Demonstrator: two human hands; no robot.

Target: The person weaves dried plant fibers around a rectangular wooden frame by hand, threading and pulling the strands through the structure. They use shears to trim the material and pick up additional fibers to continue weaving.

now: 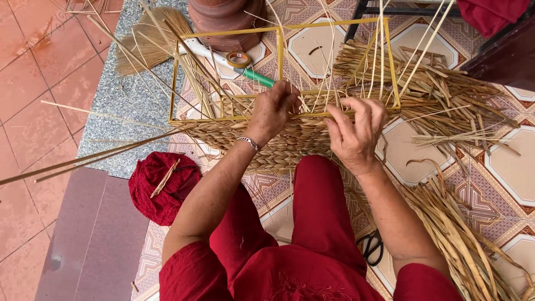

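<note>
From my feed, the woven straw panel (267, 139) lies on the patterned tile floor (501, 167) just beyond the red-trousered knees, stretched along the near bar of a yellow wire frame (281, 56); its near edge is hidden behind the knee and wrists, so I cannot make out how far the weave runs toward me. It looks tan and tightly plaited in rows, with loose upright strands fanning up through the frame. My left hand (273, 108) sits on the top edge of the weave, fingers curled together around a few strands, though the fingertips are tucked out of sight. My right hand (354, 131) is just beside it to the right, thumb and fingers pinched on a strand at the frame bar. Far of the frame, a roll of yellowish tape (238, 59) rests on a white and green tube, partly masked by straws. A straw broom head (150, 39) lies far left. Near left sits a red knitted cap (161, 187) with a splinter of straw on it. Black scissors (372, 247) peek out under my right forearm, half hidden. Loose straw bundles (462, 239) spill right, cut off by the edge.
</note>
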